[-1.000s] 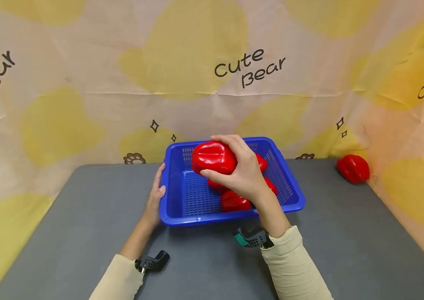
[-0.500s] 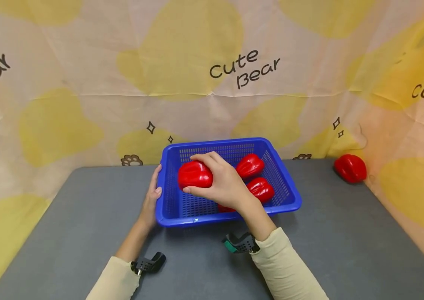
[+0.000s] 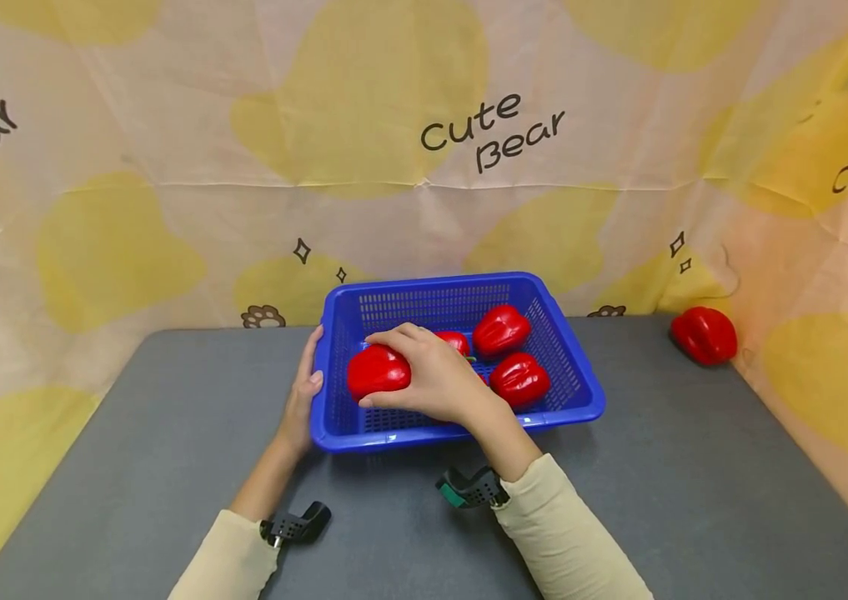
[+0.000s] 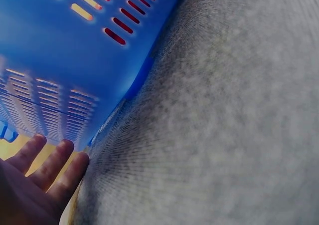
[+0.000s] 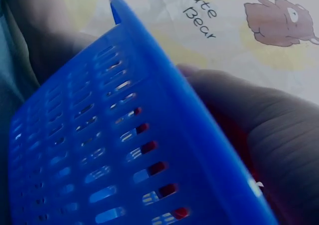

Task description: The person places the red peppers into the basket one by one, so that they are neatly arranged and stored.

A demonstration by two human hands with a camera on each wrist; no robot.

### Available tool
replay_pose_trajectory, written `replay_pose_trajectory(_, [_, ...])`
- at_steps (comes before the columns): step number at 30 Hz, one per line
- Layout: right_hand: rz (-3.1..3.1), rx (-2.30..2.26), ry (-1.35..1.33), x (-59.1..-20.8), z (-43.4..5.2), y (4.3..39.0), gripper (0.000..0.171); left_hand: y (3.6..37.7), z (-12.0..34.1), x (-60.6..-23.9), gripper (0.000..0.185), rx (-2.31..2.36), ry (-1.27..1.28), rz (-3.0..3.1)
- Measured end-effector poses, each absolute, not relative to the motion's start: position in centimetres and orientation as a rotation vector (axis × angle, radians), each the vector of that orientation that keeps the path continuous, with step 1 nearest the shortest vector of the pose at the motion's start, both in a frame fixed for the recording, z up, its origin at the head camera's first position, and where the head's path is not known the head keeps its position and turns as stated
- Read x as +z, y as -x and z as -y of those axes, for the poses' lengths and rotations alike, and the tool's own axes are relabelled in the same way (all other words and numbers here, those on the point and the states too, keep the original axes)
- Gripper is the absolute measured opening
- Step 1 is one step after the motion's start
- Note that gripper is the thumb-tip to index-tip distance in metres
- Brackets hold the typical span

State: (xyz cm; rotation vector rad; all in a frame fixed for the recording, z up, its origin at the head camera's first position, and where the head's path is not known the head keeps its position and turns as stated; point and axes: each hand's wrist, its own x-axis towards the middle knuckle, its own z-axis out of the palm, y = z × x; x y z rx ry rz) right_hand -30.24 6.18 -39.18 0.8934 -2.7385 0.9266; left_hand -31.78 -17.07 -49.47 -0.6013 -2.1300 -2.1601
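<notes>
A blue plastic basket (image 3: 461,431) with slotted walls stands on the table, several red bell peppers inside it. My right hand (image 3: 431,375) reaches in over the front rim and grips a red bell pepper (image 3: 377,372) low in the basket's left half; whether this pepper touches the floor cannot be seen. To its right lie a bell pepper (image 3: 502,331) toward the back and another bell pepper (image 3: 519,380) nearer the front; others are partly hidden behind my hand. My left hand (image 3: 300,402) rests against the basket's left side, its fingers (image 4: 62,167) fairly straight along the outer wall in the left wrist view.
One more red bell pepper (image 3: 704,336) lies on the grey table (image 3: 664,467) at the back right, close to the side cloth. A yellow-and-pink printed cloth (image 3: 363,108) stands behind the table and along its sides.
My right hand has carried the held pepper leftward and down into the basket, uncovering the peppers on the right. My left hand stays against the basket's side.
</notes>
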Motion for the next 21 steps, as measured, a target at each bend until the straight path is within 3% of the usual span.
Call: replay_pose_trajectory(21, [2.978, 0.673, -0.946, -40.2, -6.16, 30.89, 0.061, 32.11, 17.19, -49.35, 0.069, -2.188, 0.612, 2.103])
